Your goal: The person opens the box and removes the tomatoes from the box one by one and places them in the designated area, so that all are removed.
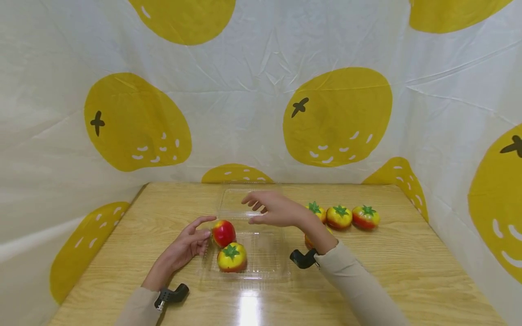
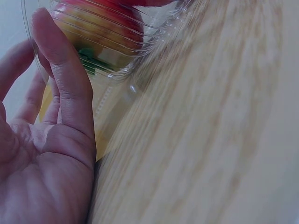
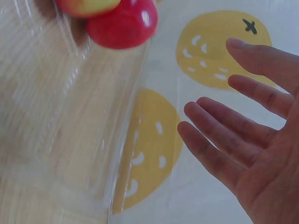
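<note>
An open clear plastic clamshell box lies on the table. In its left half sit two toy tomatoes: one with its red side up, the other yellow with a green leafy top. At the box's left side is my left hand, its fingers loosely bent; in the left wrist view, its thumb lies against the ribbed clear wall. My right hand hovers above the box's hinge side with nothing in it. The right wrist view shows its fingers spread, apart from the box.
Right of the box, several more toy tomatoes stand on the wooden table, among them one at the end of the row. One is partly hidden behind my right wrist. The clear lid lies back toward the fruit-printed curtain.
</note>
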The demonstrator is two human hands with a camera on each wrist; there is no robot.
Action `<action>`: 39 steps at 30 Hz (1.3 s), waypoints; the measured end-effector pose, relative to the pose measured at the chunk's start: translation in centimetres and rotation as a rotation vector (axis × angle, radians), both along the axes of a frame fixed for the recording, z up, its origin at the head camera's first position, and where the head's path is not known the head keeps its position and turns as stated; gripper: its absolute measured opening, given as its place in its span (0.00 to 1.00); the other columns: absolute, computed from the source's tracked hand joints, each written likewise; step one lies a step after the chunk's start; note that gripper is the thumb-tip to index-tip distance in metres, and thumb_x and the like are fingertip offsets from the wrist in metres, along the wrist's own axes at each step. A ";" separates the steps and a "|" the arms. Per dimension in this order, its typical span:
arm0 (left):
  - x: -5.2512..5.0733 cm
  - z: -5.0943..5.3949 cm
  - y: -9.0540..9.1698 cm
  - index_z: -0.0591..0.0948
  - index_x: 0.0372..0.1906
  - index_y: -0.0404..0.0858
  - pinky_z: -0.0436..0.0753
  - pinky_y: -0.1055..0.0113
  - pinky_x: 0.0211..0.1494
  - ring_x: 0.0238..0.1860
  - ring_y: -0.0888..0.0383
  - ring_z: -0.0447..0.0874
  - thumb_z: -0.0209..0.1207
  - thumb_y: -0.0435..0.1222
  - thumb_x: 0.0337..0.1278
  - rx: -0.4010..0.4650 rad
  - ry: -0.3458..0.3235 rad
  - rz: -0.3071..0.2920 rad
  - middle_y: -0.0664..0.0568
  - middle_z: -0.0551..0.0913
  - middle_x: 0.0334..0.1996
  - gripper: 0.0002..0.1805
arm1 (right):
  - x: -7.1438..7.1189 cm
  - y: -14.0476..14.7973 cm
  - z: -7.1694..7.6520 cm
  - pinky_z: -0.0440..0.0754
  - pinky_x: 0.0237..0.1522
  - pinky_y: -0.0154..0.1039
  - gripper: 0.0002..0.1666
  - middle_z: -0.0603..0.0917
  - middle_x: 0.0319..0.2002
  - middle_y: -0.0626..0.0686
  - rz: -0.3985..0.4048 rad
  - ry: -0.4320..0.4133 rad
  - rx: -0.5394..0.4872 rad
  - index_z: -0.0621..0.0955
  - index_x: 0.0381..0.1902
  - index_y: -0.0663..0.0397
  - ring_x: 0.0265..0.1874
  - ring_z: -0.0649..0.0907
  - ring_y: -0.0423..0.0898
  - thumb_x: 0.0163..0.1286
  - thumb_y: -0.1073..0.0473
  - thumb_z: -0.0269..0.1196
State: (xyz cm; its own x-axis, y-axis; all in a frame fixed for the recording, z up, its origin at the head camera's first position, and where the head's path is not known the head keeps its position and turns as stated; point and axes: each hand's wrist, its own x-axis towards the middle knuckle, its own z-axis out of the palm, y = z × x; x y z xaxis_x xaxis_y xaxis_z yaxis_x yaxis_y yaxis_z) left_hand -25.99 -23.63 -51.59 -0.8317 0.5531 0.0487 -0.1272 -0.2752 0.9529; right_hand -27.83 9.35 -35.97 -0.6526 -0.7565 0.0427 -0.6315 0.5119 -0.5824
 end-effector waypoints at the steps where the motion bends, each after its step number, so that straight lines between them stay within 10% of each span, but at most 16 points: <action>1: 0.0 0.0 0.0 0.61 0.76 0.44 0.85 0.72 0.30 0.24 0.65 0.81 0.43 0.29 0.81 -0.001 0.002 -0.001 0.58 0.82 0.29 0.25 | 0.0 -0.4 -0.1 0.85 0.60 0.53 0.29 0.82 0.62 0.57 0.005 0.012 0.006 0.75 0.68 0.54 0.60 0.84 0.57 0.72 0.56 0.68; 39: 0.1 0.1 0.0 0.63 0.74 0.46 0.85 0.73 0.31 0.24 0.64 0.81 0.48 0.24 0.75 -0.019 -0.004 0.009 0.57 0.82 0.31 0.29 | 0.1 -9.3 -3.7 0.83 0.49 0.31 0.30 0.83 0.53 0.49 -0.016 0.106 0.258 0.80 0.60 0.49 0.45 0.80 0.41 0.63 0.51 0.76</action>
State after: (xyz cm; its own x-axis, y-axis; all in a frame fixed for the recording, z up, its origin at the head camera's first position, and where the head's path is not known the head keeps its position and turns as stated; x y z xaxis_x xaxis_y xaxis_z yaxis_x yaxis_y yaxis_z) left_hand -25.86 -23.61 -51.49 -0.8370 0.5461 0.0345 -0.1289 -0.2581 0.9575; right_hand -27.74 0.01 -39.69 -0.6670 -0.7406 -0.0811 -0.6725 0.6454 -0.3623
